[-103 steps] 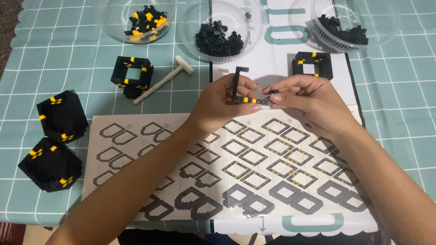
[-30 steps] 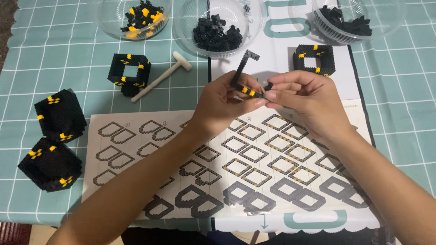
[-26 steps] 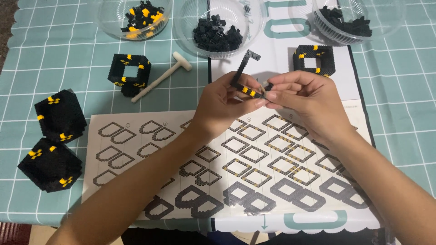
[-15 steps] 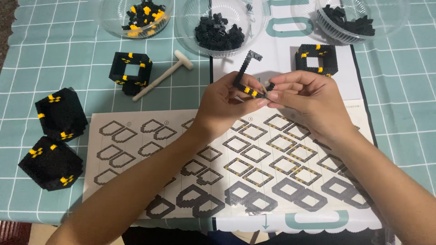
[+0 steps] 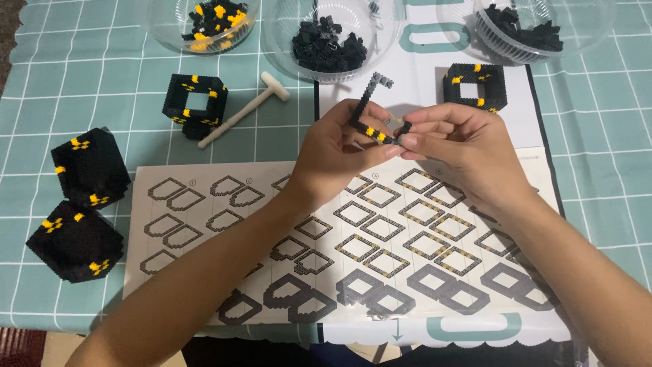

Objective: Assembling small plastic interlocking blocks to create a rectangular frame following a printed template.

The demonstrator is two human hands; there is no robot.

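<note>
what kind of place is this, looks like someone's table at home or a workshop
Most likely a hobby table at home. A teal checked tablecloth covers it, clear bowls hold tiny black bricks, a printed build sheet lies flat, and both hands hold a small black-and-yellow brick piece.

Table under a teal checked cloth (image 5: 81, 75), even indoor light, strip of reddish floor (image 5: 20, 340) at lower left

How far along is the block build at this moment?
Done: two closed black cubes at left and two hollow frames further back. In hand: left hand and right hand hold a thin L-shaped strip, only a first layer. Left: the bowls hold many loose bricks.
</note>
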